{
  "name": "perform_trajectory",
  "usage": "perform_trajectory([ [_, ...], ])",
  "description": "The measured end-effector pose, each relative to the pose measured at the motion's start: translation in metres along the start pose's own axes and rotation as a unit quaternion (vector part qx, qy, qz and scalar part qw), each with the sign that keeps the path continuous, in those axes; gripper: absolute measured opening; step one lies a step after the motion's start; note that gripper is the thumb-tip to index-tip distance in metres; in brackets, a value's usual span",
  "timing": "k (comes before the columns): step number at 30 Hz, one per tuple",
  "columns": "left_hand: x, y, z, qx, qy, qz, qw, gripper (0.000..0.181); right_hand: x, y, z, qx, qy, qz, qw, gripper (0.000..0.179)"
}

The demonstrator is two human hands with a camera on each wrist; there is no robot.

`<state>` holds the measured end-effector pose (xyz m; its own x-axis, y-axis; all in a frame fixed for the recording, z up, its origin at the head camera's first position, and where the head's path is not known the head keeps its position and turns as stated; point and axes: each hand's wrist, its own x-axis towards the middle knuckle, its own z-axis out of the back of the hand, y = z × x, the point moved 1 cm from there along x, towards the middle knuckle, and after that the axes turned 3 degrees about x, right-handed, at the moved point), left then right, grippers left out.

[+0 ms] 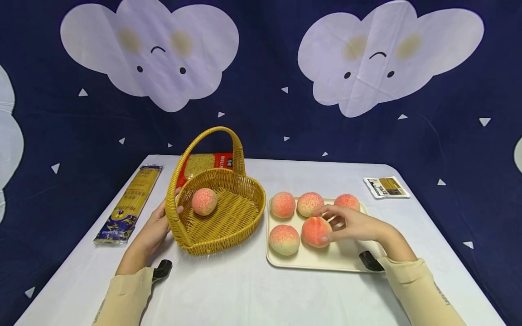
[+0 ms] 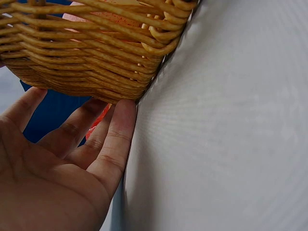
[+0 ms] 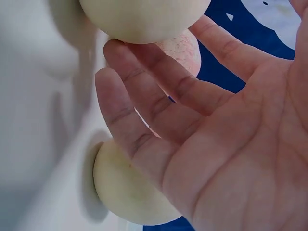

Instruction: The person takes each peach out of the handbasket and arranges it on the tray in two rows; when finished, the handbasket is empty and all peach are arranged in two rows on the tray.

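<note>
My left hand (image 1: 154, 228) holds the near left side of a yellow wicker basket (image 1: 228, 244), thumb by the base of its arched handle. In the left wrist view, the fingers (image 2: 118, 139) touch the woven outer wall. One pink peach (image 1: 205, 201) lies inside the basket. My right hand (image 1: 356, 225) grips another peach (image 1: 316, 232) over the cream tray (image 1: 322, 265), thumb on its near side and fingertips on its far side. Close by on the tray are several more peaches, including one (image 1: 284, 240) just left of the gripped one. In the right wrist view, fingertips meet the pale underside of the gripped peach (image 3: 144, 19).
Left of the basket lies a long pack of noodles (image 1: 132, 199). A red and yellow food packet (image 1: 204, 164) is behind the basket. At the back right sits a small white packet (image 1: 386, 187). A dark blue cloud-print curtain (image 1: 261, 104) hangs beyond the white table (image 1: 228, 294).
</note>
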<state>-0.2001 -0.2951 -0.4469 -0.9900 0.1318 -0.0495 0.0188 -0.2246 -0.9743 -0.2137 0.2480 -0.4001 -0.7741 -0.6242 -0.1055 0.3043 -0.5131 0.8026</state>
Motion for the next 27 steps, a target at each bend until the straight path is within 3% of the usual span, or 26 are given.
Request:
perform_trajectory([
  [10,-0.001,0.000,-0.001,0.005,-0.004,0.002,1.0000,0.074,0.004,-0.006,-0.008,-0.007,-0.004,0.010,0.9999,0.063],
  [18,-0.001,0.001,-0.001,0.002,-0.004,0.004,1.0000,0.073,0.001,-0.012,-0.010,0.044,0.026,0.002,0.9987,0.059],
  [27,-0.001,0.000,-0.001,0.004,-0.004,0.004,1.0000,0.074,-0.003,-0.024,-0.004,0.042,0.023,-0.027,0.9985,0.050],
])
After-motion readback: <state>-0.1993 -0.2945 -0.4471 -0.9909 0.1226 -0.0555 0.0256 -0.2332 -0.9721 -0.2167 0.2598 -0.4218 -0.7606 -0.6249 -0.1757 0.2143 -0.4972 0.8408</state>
